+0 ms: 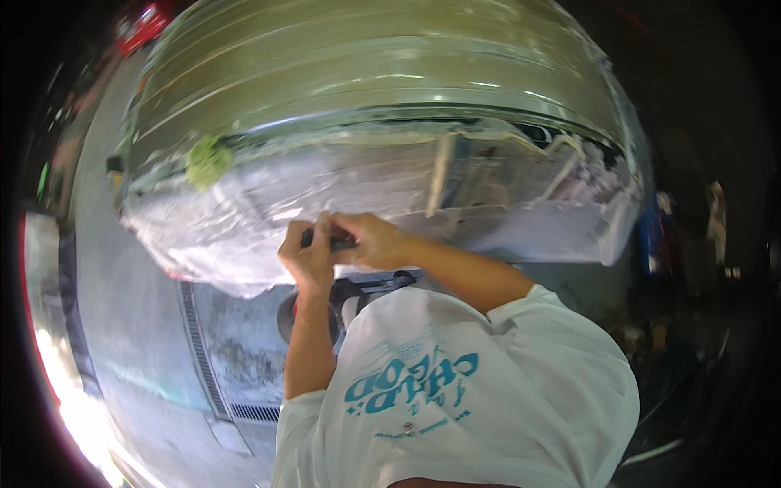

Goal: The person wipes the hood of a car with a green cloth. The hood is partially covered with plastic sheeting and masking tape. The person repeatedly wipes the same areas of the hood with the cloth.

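Left hand (307, 254): fingers bent, narrow grip on a small dark piece (343, 244). Right hand (373, 240): closed in from the other side, thumb and fingertips on the same piece. Tips of the two hands meet or nearly so; too blurred to tell which. Piece sits between them, in front of the chest, mostly covered by fingers; kind unclear.

Step in hand, as I judge it: small two-handed fingerwork on the piece, not work on the vehicle itself. Next move probably calls for steadying it in one hand while the other frees or adjusts something, then clear reach to the panel ahead.

Just beyond the hands: clear sheet (268, 183), wrinkled, draped over the vehicle's near side. Tan strip (441, 175) runs upright across it. Yellow-green clump (209, 161) rests at the left of the roof edge; cloth or sponge, cannot tell. Ridged olive roof (366, 69) behind.

Below: grey floor (138, 325), drain grate (195, 342). Far upper left: red car (140, 28).
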`<state>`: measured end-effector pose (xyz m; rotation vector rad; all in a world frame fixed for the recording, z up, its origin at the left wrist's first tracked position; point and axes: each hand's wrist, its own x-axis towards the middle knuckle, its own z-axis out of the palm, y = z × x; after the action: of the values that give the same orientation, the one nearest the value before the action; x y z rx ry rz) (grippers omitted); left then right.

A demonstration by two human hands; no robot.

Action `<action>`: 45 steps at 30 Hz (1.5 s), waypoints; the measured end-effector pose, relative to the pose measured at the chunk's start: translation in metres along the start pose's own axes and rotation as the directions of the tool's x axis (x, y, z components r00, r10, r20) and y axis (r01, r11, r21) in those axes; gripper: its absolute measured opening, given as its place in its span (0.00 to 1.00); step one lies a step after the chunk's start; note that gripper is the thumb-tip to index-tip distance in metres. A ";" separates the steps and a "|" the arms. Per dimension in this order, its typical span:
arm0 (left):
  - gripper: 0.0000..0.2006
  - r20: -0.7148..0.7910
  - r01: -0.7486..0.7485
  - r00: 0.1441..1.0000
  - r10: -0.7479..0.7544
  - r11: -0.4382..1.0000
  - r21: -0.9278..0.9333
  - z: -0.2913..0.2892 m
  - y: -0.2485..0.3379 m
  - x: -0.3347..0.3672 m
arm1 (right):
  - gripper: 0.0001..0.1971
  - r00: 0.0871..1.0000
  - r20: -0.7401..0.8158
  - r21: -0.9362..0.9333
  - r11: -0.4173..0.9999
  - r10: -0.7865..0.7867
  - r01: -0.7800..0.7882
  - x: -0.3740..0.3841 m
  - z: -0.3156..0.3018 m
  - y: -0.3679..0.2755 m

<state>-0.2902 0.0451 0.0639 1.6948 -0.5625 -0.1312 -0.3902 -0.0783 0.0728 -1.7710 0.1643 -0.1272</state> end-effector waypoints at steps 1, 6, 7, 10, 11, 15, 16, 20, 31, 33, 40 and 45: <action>0.15 -0.009 -0.078 0.997 0.079 0.995 0.062 -0.005 0.000 0.007 | 0.23 1.000 0.001 0.025 1.000 0.010 -0.010 0.005 0.002 -0.008; 0.18 0.066 -0.303 0.948 0.310 0.948 -0.097 -0.026 -0.021 0.035 | 0.13 0.986 -0.032 -0.211 0.966 -0.162 0.152 0.024 -0.019 -0.009; 0.20 0.031 -0.326 0.944 0.328 0.943 -0.063 -0.032 -0.026 0.046 | 0.14 0.982 -0.079 -0.280 0.949 -0.171 0.143 0.028 -0.029 -0.007; 0.30 -0.239 -0.143 0.946 0.218 0.945 0.295 -0.057 -0.063 0.111 | 0.14 0.956 -0.248 -0.521 0.854 -0.158 0.006 0.047 -0.080 -0.008; 0.35 -0.325 -0.068 0.913 0.247 0.877 0.476 -0.070 -0.076 0.138 | 0.13 0.928 -0.245 -0.677 0.734 -0.281 0.044 0.060 -0.101 -0.003; 0.43 -0.417 0.132 0.897 0.149 0.808 0.574 -0.078 -0.102 0.221 | 0.14 0.924 -0.197 -0.834 0.551 -0.329 0.018 0.095 -0.168 0.023; 0.42 -0.419 0.143 0.894 0.160 0.784 0.604 -0.072 -0.110 0.235 | 0.15 0.934 -0.192 -0.837 0.547 -0.301 0.004 0.100 -0.179 0.032; 0.32 -0.413 0.035 0.867 0.279 0.793 0.609 -0.052 -0.142 0.262 | 0.14 0.964 -0.066 -0.920 0.389 -0.257 0.041 0.111 -0.196 0.047; 0.28 -0.511 0.103 0.808 0.293 0.783 0.613 -0.041 -0.154 0.267 | 0.13 0.997 -0.016 -0.956 0.293 -0.078 0.007 0.109 -0.214 0.040; 0.28 -0.511 0.110 0.811 0.285 0.784 0.611 -0.042 -0.154 0.268 | 0.14 0.996 -0.051 -0.934 0.357 -0.075 -0.020 0.115 -0.205 0.035; 0.28 -0.517 0.117 0.806 0.288 0.778 0.617 -0.040 -0.156 0.269 | 0.24 0.969 -0.200 -0.729 0.683 -0.143 -0.049 0.134 -0.179 0.018; 0.28 -0.514 0.113 0.808 0.287 0.781 0.614 -0.040 -0.155 0.268 | 0.25 0.963 -0.260 -0.701 0.699 -0.069 -0.139 0.141 -0.184 0.017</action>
<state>0.0046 -0.0196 -0.0160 2.2062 -0.2089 0.7244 -0.2841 -0.2844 0.0930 -2.5372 0.5030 -0.3102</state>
